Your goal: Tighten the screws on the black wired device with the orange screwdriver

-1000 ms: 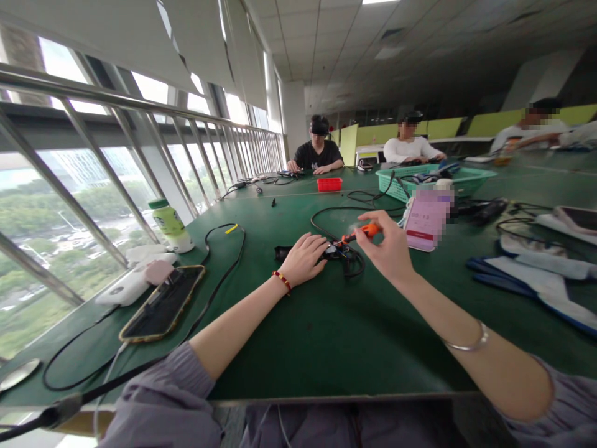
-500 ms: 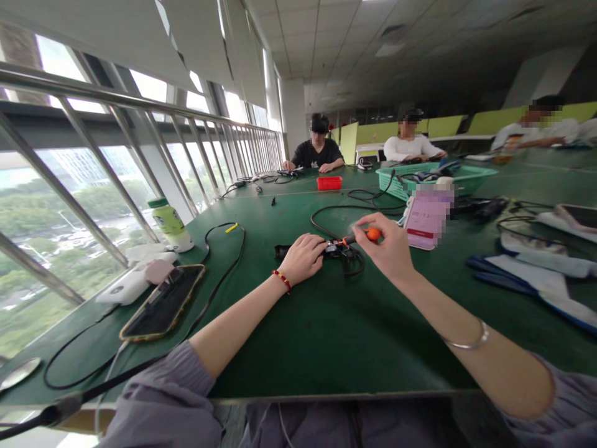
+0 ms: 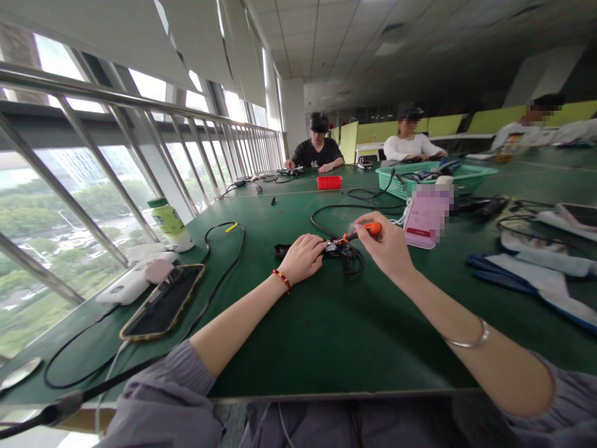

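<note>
My right hand [image 3: 387, 244] pinches a screwdriver [image 3: 370, 229] with an orange and black handle. Its shaft points down and left to a long black device [image 3: 332, 245] lying on the table, and the exact contact at the tip is too small to make out. Small coloured wires show at the device's opened right part. Over the middle of the device lies my left hand [image 3: 303, 259], fingers bent round it and holding it down; its body is partly hidden under the palm. A black cable [image 3: 357, 264] loops beside the device's right end.
A pink phone [image 3: 426, 218] stands right of my right hand, before a green basket [image 3: 471, 180]. Gloves [image 3: 536, 280] lie at the right. On the left are a dark phone [image 3: 163, 303], a bottle [image 3: 170, 224] and cables. A red box [image 3: 329, 182] sits farther back; people sit beyond.
The screwdriver's handle has turned and shifted slightly in my right hand's fingers. My left hand keeps its place on the device.
</note>
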A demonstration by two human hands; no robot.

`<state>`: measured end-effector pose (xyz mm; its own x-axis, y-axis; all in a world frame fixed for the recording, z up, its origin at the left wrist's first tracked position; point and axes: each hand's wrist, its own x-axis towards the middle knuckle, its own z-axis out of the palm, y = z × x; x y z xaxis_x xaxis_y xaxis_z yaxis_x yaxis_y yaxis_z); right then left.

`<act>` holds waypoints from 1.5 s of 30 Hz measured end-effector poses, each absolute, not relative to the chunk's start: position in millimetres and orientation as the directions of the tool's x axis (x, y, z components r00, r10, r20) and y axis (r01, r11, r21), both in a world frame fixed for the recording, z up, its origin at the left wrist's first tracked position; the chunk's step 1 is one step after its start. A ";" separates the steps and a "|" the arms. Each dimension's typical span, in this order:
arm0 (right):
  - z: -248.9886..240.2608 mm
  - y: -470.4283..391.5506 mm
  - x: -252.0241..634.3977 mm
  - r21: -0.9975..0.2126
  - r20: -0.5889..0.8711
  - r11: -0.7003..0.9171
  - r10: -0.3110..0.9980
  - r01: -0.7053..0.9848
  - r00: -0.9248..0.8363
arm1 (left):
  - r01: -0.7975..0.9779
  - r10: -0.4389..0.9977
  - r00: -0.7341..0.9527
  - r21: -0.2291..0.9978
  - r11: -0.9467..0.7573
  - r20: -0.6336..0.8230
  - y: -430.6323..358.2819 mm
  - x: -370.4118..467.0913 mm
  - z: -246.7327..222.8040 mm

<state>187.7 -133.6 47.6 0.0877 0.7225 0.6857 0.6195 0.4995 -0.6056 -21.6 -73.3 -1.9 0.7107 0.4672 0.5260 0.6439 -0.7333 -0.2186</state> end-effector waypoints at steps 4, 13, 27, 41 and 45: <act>46.1 -133.2 187.8 -0.586 0.710 0.533 0.700 0.610 0.071 | 0.645 0.471 0.708 -0.209 -0.735 0.526 -73.9 -21.1 -1.4; 48.1 -133.8 186.2 -0.636 0.656 0.466 0.746 0.615 0.112 | 0.645 0.469 0.711 -0.220 -0.732 0.525 -73.9 -21.0 -1.7; 51.4 -132.0 189.5 -0.630 0.669 0.482 0.735 0.609 0.110 | 0.639 0.470 0.716 -0.215 -0.738 0.516 -73.3 -21.7 -2.1; 48.0 -132.5 186.6 -0.653 0.673 0.548 0.737 0.523 0.067 | 0.648 0.490 0.711 -0.197 -0.736 0.505 -74.3 -20.9 -1.3; 47.4 -131.2 187.1 -0.677 0.626 0.479 0.774 0.558 0.096 | 0.649 0.490 0.708 -0.193 -0.736 0.509 -73.4 -21.0 -2.1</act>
<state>187.1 -131.2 47.4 0.0964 0.7735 0.6264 0.5582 0.4790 -0.6775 -21.0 -73.4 -2.1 0.7076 0.4903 0.5088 0.6490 -0.7358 -0.1935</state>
